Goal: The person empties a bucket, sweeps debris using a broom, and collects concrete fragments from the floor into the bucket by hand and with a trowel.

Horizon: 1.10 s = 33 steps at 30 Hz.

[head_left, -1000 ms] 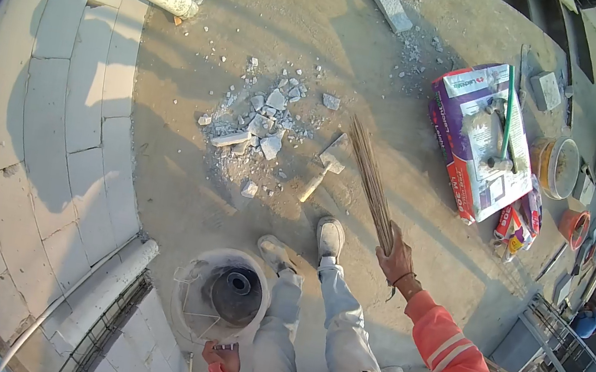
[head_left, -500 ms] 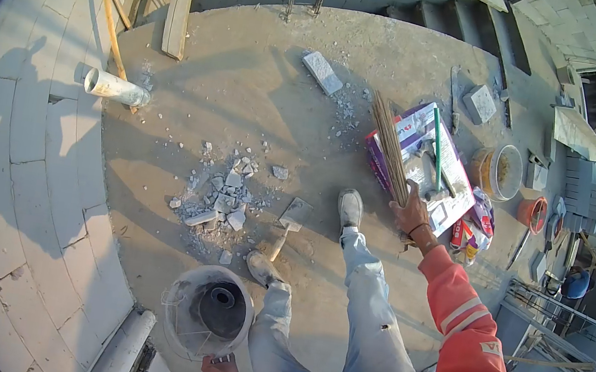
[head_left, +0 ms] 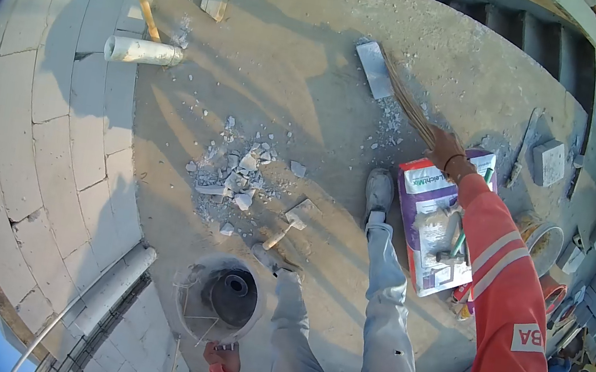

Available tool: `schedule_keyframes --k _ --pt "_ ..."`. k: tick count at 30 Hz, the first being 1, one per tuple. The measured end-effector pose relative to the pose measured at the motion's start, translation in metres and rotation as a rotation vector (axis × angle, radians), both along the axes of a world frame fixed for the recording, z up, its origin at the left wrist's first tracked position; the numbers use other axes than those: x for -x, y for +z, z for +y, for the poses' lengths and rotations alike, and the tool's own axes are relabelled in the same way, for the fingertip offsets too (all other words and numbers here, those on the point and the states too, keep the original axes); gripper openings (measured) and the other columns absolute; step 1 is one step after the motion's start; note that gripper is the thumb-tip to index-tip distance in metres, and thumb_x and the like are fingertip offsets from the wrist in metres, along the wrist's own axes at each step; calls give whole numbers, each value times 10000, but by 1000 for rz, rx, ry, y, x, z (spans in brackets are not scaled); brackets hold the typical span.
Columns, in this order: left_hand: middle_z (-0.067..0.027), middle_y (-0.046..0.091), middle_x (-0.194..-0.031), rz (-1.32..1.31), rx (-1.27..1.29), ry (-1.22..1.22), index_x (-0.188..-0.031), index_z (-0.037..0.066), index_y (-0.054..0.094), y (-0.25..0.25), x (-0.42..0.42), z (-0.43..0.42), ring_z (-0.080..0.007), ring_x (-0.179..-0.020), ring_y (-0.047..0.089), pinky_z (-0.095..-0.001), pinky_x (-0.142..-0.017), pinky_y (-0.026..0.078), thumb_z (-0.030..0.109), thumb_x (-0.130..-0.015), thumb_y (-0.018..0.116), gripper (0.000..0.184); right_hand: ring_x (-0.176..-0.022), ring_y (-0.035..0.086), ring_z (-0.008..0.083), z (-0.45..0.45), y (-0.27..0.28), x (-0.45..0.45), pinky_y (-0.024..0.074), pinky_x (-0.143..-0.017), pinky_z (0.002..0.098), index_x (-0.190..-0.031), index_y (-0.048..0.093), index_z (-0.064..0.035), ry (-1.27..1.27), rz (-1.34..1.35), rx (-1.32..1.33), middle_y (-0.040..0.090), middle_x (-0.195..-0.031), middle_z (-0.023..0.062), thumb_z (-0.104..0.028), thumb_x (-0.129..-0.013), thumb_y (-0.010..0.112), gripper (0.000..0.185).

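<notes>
My right hand (head_left: 446, 149) is closed around the gathered end of a stick broom (head_left: 407, 103). The thin brown bristles fan out toward a grey block (head_left: 375, 70) and overlap its right edge. At the lower middle, my left hand (head_left: 224, 359) is closed at the near side of a clear plastic bucket (head_left: 180, 300), apparently on its wire handle; the exact grip is partly hidden. A dark round vessel (head_left: 233, 302) sits inside the bucket. Broken block rubble (head_left: 241, 173) lies in a pile beyond it. A trowel (head_left: 291, 222) with a wooden handle rests beside my foot.
A printed bag (head_left: 432, 199) lies right of my legs, with a hammer (head_left: 451, 255) on top. Another block (head_left: 549, 163) and a clear tub (head_left: 544, 247) stand farther right. A white pipe (head_left: 144, 52) juts out beside the block wall (head_left: 52, 116). Stairs (head_left: 545, 50) descend at the back.
My right hand has moved up and away from me with the broom, from beside the bag to near the grey block. The view has shifted; my left hand stays at the bucket.
</notes>
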State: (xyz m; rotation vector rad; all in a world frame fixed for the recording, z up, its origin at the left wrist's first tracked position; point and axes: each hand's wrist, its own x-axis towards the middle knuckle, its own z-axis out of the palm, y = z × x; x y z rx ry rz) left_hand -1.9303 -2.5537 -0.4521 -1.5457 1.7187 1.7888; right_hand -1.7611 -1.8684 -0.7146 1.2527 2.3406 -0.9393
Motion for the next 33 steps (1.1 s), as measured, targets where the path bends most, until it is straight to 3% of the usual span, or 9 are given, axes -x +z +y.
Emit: schedule_keyframes --k 4,8,12,16,20,23,26,28,33 --pt "-58 571 -1167 -104 -12 19 -1036 86 560 -16 -41 65 -230 -1070 519 -418 -967 383 121 -677 635 368 -904 642 434 -58 14 -23 525 -823 489 -1427 409 -107 97 54 150 667 -971 247 -141 -719 722 775" --pt "-81 570 -1205 -159 -108 -50 -1106 67 563 -19 -69 117 -264 -1103 526 -456 -974 402 118 -692 588 418 -987 617 446 -86 85 -34 496 -868 517 -1436 332 -124 125 36 253 645 -1065 245 -184 -807 692 728" --pt "-114 558 -1243 -168 -286 -114 -1184 56 548 -14 -90 155 -302 -1159 521 -515 -1034 392 119 -700 547 488 -927 642 441 -125 120 -42 509 -828 509 -1404 338 -62 -283 119 161 638 -1051 283 -185 -826 663 674" --pt "-115 554 -1242 -200 -247 -125 -1208 65 537 -14 -102 163 -308 -1190 503 -533 -1076 361 112 -689 556 521 -904 672 419 -113 60 -35 523 -814 502 -1308 381 73 -932 -63 214 637 -1049 312 -240 -839 650 624" --pt "-98 552 -1229 -200 -197 -27 -1180 80 540 -8 -104 160 -294 -1169 498 -499 -1055 369 101 -699 571 483 -1028 615 492 -117 -32 -18 496 -896 497 -1170 419 102 -802 -149 450 625 -1050 342 -365 -789 637 641" --pt "-83 542 -1221 -219 -159 37 -1140 83 543 -15 -103 145 -274 -1136 501 -474 -1033 378 93 -713 579 428 -1098 579 487 -156 27 4 469 -941 495 -1226 407 99 -553 -228 391 585 -1147 345 -348 -806 638 655" --pt "-91 540 -1200 -213 -94 25 -1102 59 534 -14 -107 138 -267 -1118 505 -454 -1039 379 97 -729 584 378 -1143 539 490 -183 55 -9 439 -964 509 -1327 338 74 -411 48 396 531 -1239 338 -323 -823 637 708" --pt "-106 544 -1185 -204 -52 -20 -1087 36 523 -13 -108 132 -270 -1119 505 -446 -1058 374 103 -735 588 364 -1132 534 494 -180 82 -13 432 -950 528 -1387 282 43 -565 176 207 511 -1259 328 -310 -830 640 750" --pt "-73 550 -1186 -242 -76 79 -1082 73 549 -21 -117 107 -249 -1092 508 -435 -1000 401 89 -731 597 354 -1127 558 468 -125 50 -11 437 -959 505 -1400 288 42 -827 -67 351 564 -1201 317 -283 -800 666 780"
